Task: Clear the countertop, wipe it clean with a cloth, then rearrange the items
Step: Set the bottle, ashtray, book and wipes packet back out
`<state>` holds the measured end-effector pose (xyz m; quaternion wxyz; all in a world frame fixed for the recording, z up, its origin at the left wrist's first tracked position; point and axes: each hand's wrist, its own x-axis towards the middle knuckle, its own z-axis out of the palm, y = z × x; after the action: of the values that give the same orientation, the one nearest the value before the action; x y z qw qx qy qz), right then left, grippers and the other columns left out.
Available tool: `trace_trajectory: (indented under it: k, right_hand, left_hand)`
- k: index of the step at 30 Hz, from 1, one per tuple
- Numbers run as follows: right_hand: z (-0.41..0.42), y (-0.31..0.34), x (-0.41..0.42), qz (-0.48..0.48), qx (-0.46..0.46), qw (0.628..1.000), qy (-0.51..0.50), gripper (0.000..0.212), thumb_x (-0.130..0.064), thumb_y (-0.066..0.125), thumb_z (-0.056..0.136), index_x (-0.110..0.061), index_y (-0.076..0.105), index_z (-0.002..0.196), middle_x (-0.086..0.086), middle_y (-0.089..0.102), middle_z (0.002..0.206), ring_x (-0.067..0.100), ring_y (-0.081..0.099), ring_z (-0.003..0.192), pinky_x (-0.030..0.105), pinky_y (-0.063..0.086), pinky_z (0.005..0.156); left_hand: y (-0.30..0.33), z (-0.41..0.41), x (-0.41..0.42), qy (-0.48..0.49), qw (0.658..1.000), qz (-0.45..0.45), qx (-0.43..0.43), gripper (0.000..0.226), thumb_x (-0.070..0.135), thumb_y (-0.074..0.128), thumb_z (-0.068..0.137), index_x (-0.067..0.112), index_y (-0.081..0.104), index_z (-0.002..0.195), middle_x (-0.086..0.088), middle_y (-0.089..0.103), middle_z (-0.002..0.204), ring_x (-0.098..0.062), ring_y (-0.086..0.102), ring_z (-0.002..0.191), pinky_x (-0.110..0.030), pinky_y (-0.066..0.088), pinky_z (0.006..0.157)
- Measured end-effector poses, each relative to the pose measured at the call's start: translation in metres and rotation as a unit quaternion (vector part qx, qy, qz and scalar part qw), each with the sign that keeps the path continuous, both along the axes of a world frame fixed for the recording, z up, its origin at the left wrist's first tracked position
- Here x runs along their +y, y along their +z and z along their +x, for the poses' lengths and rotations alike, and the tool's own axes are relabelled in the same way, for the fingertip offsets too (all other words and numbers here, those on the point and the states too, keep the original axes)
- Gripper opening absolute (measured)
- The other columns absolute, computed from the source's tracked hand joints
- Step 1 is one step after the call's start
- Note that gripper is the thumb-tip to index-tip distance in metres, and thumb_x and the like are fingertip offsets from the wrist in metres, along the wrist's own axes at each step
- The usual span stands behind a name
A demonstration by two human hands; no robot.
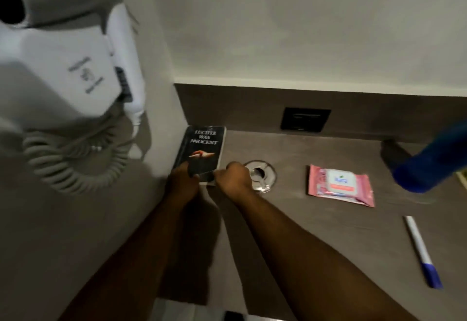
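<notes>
**Both hands on book**

Book [202, 151] lies flat in counter's [316, 232] left back corner. Your left hand [183, 181] and right hand [233, 176] pinch its near edge, forearms stretched forward and converging. Wipes [340, 185] and pen [420, 250] lie to the right.

A single wide-angle view from a camera worn on the person's head, looking forward and steeply down along both bare forearms onto a grey countertop [316, 232]. It sits close, so the arms fill the lower frame. A wall-mounted hair dryer [63, 68] looms large at upper left; the back wall [303, 30] crosses the top. Straight lines bow toward the edges.
</notes>
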<state>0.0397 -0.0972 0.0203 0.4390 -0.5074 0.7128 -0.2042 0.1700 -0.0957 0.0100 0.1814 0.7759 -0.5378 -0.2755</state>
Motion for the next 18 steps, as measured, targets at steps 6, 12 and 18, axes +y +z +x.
trace_trajectory:
  k: [6, 12, 18]
  right_hand:
    - [0.048, -0.022, -0.023, 0.056, -0.028, 0.995, -0.082, 0.039, -0.027, 0.058, 0.09, 0.0, 0.061, 0.117, 0.021, 0.062, 0.126, 0.037, 0.059, 0.116, 0.035, 0.048, 0.09]
    - [0.058, -0.028, -0.041, 0.131, -0.184, 0.946, -0.232, 0.028, -0.024, 0.062, 0.089, -0.005, 0.064, 0.11, 0.016, 0.067, 0.104, 0.033, 0.065, 0.091, 0.042, 0.058, 0.08]
    - [0.057, -0.018, -0.033, 0.12, -0.227, 0.948, -0.186, 0.028, -0.026, 0.062, 0.091, -0.01, 0.058, 0.114, 0.012, 0.066, 0.106, 0.025, 0.065, 0.081, 0.026, 0.05, 0.046]
  left_hand:
    - [-0.016, 0.029, -0.001, 0.003, 0.999, 0.033, -0.024, 0.049, 0.012, 0.048, 0.095, 0.007, 0.039, 0.143, -0.017, 0.045, 0.146, -0.032, 0.043, 0.133, -0.035, 0.031, 0.109]
    - [-0.02, 0.037, -0.001, 0.022, 0.999, 0.033, 0.03, 0.047, 0.013, 0.045, 0.098, 0.011, 0.039, 0.144, -0.013, 0.045, 0.147, -0.03, 0.044, 0.133, -0.035, 0.035, 0.109]
    - [-0.024, 0.037, 0.001, 0.07, 0.996, -0.012, 0.046, 0.038, 0.01, 0.044, 0.098, 0.004, 0.05, 0.135, -0.019, 0.052, 0.138, -0.034, 0.049, 0.127, -0.04, 0.038, 0.109]
